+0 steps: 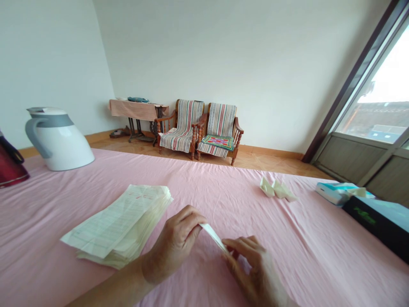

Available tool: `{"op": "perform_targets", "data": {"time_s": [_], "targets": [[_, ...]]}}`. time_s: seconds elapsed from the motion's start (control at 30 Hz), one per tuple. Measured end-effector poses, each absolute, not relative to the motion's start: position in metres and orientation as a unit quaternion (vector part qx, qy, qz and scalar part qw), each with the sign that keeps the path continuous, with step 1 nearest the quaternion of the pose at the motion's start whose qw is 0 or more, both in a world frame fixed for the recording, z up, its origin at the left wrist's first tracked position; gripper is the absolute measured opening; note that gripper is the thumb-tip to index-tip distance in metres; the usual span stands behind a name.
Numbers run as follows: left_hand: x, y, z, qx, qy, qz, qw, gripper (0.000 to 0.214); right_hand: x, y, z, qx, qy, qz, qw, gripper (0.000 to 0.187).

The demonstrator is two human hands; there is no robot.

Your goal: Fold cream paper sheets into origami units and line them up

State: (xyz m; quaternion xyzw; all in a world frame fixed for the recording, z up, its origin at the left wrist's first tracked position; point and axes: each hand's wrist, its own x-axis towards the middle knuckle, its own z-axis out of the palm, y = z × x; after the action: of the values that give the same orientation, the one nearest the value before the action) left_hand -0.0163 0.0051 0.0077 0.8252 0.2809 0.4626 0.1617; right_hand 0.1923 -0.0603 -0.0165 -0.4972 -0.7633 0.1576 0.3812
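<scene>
Between my two hands a narrow strip of folded paper [213, 235] is held just over the pink cloth. My left hand [179, 238] pinches its upper left end between thumb and fingers. At the lower right end, my right hand [252, 266] has its thumb and fingertips closed on the strip. Left of my left hand lies a stack of thin paper sheets [119, 217], the top one with printed lines and red marks. Several small folded paper pieces [277, 189] stand farther off, to the right.
A white and grey jug [65, 143] and a red flask [11, 164] stand at the left of the pink tablecloth [204, 183]. On the right are a blue and white tissue pack [338, 192] and a black box [373, 221]. Two wooden armchairs [219, 125] stand beyond the table.
</scene>
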Motion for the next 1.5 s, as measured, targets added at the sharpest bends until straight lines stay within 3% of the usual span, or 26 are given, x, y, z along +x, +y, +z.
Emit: {"op": "perform_targets", "data": {"time_s": [0.23,0.73,0.97,1.5], "targets": [[0.002,-0.003,0.002,0.715,0.364,0.41,0.435,0.034,0.187,-0.06,-0.026,-0.502,-0.763,0.14,0.383,0.014],[0.018,-0.009,0.003,0.736,0.428,0.374,0.368,0.031,0.188,-0.06,-0.023,-0.471,-0.814,0.093,0.328,0.006],[0.012,-0.01,0.003,0.74,0.385,0.373,0.406,0.03,0.187,-0.059,-0.023,-0.508,-0.761,0.137,0.379,0.016],[0.007,-0.006,-0.003,0.719,0.372,0.383,0.445,0.04,0.188,-0.057,-0.026,-0.519,-0.759,0.159,0.359,0.019]]}}
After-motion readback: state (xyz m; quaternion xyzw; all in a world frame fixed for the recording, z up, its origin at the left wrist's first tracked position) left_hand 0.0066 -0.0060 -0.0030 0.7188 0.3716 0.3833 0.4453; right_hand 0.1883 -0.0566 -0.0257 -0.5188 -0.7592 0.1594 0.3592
